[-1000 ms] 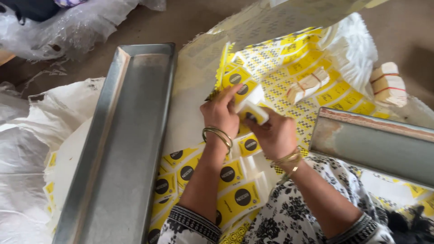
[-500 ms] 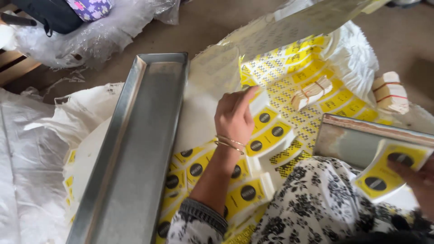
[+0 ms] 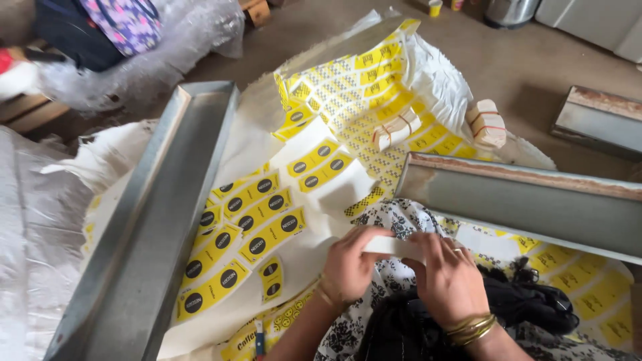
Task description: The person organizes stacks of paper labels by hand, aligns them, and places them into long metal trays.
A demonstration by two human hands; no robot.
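- Trays: a long grey metal tray is lying left of the hands, another right.
- Sheets of yellow labels are covering the floor between them.
- Left hand and right hand are both pinching a white folded strip over the lap.

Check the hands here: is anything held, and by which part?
Yes. Both hands hold one thin white folded sheet: the left hand grips its left end and the right hand its right end, fingers over the top edge.

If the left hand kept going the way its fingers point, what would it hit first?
The left hand points right along the white paper piece it grips; it would likely meet the right hand holding the other end, though depth is unclear.
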